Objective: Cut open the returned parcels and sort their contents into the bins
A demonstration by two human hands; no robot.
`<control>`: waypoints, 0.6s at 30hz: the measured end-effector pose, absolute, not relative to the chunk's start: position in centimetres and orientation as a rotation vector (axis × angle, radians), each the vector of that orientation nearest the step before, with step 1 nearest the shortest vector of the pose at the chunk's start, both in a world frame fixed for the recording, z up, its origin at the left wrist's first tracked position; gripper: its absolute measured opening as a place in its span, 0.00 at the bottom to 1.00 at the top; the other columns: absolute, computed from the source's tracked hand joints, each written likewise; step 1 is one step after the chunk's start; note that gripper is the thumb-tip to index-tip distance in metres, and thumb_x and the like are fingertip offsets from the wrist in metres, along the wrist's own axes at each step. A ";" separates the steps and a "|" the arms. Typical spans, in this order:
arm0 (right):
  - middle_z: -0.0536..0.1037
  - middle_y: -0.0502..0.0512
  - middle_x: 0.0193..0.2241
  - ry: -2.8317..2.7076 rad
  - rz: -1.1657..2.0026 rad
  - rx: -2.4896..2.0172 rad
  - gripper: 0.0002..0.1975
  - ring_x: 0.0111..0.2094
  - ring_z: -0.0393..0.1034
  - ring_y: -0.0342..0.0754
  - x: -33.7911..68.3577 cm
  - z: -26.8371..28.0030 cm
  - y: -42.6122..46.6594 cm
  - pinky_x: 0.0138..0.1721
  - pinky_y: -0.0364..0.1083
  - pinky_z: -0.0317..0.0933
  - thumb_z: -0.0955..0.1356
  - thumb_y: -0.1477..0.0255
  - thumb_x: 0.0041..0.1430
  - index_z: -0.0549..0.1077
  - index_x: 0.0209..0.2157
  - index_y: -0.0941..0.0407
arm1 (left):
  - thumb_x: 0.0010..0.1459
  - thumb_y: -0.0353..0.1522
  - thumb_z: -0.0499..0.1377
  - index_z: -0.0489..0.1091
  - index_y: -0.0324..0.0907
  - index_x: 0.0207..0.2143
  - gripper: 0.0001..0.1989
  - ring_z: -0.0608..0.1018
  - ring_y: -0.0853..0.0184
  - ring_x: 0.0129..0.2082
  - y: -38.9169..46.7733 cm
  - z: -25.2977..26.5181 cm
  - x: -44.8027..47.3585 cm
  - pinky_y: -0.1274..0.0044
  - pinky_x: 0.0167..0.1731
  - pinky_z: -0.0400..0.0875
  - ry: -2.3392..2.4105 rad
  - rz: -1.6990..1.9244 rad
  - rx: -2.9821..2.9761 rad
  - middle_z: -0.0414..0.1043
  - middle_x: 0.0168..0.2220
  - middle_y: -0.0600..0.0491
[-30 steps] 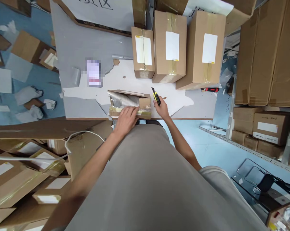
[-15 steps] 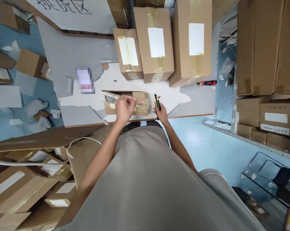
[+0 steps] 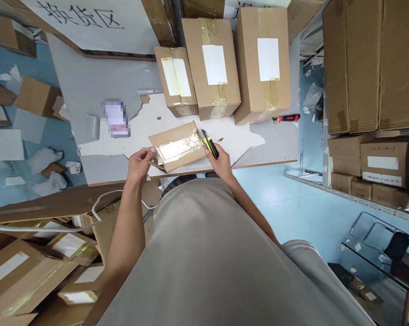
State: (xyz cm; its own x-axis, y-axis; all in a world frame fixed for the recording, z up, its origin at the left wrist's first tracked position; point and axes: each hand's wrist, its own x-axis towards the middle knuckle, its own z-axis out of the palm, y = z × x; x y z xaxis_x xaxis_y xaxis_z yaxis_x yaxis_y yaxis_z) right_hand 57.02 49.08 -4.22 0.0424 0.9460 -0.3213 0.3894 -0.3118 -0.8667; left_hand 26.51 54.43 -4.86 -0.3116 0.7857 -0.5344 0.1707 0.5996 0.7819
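Observation:
A small cardboard box (image 3: 182, 163) lies tilted at the front edge of the table, its taped, shiny label (image 3: 178, 147) facing me. My left hand (image 3: 140, 164) pinches the box's left end, near a torn or loose flap. In my right hand (image 3: 221, 161) is a black and yellow utility knife (image 3: 210, 145), its tip pointing up and away from me. The fingers of that hand also rest against the box's right end. What is inside the box is hidden.
Three taped cartons (image 3: 213, 68) with white labels stand at the back of the table (image 3: 85, 81). A red and black cutter (image 3: 287, 117) lies at the right. A blurred-out item (image 3: 116, 118) is at the left. Stacked boxes (image 3: 387, 158) fill a right-hand shelf; a large carton (image 3: 99, 235) stands lower left.
The small box has been turned over, so its labelled side shows instead of its opened side. My left hand has moved left to its end; my right hand has come against its right end.

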 end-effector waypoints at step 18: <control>0.78 0.68 0.71 -1.573 1.157 -1.922 0.33 0.68 0.78 0.68 53.3 0.6 47.4 0.66 0.68 0.77 0.54 0.55 0.87 0.57 0.84 0.49 | 0.82 0.48 0.56 0.78 0.50 0.67 0.22 0.67 0.48 0.82 55.0 -3.2 34.3 0.45 0.85 0.44 1.496 0.624 1.969 0.76 0.75 0.48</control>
State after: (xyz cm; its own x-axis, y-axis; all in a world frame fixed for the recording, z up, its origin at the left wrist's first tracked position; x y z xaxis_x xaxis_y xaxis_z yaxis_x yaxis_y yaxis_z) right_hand 53.30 47.40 0.64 0.0244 0.9385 -0.3445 0.6083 -0.2874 -0.7398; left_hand 34.26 55.03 -3.18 0.2603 0.9653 0.0191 0.6925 -0.2004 0.6930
